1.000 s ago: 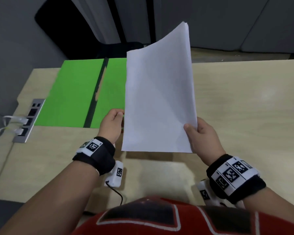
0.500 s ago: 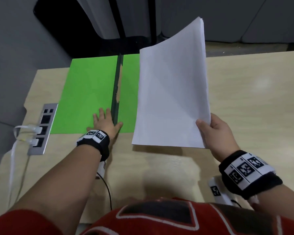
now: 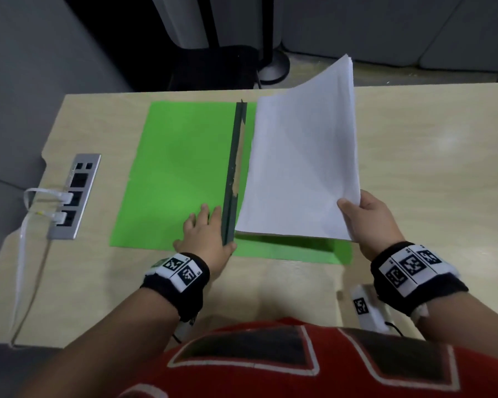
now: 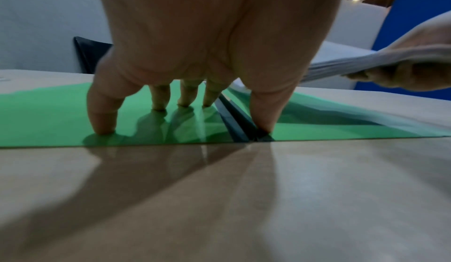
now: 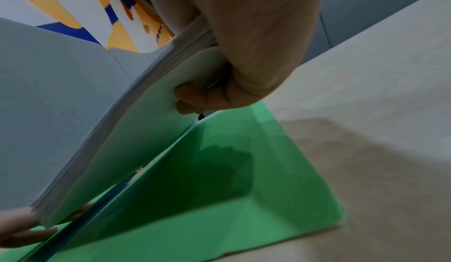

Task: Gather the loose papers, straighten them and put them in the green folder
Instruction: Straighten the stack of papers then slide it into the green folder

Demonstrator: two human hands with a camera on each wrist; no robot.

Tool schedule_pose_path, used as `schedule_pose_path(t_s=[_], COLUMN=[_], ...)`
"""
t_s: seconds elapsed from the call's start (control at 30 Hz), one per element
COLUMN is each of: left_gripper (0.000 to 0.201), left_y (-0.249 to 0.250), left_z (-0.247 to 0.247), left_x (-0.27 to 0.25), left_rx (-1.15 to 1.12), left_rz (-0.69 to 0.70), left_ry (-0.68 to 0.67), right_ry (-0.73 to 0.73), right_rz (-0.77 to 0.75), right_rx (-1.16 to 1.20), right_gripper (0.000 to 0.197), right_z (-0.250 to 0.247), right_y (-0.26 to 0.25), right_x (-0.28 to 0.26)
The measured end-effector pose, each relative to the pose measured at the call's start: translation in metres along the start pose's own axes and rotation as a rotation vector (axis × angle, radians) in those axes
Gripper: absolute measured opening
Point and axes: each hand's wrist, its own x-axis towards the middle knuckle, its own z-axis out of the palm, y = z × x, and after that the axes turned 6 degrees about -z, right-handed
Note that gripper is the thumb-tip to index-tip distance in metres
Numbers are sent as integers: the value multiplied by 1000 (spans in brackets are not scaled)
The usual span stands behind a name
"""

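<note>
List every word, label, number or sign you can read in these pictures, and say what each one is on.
No readable text anywhere.
Stack of papers: the side facing the camera is blank.
Green folder: no label or print shows.
Wristbands: black-and-white square code markers only, no letters or digits.
Red shirt: dark blocks outlined in white, cropped, not legible as characters.
Power strip: no legible marking.

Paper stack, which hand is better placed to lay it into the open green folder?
Right. The right hand already holds the paper stack above the green folder's right half, while the left hand presses flat beside the spine.
</note>
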Motion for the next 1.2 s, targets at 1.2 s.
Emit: schedule_pose_path(t_s=[1.2], left_gripper=[89], left_y=[24], left_z=[10], left_x=[-40], left_rx=[37], left_rz=[71], left_ry=[-119], right_ry=[-41], right_rz=[141], right_rx=[-636], right_gripper=[29], right_z=[-31], right_y=[34], right_x=[-17])
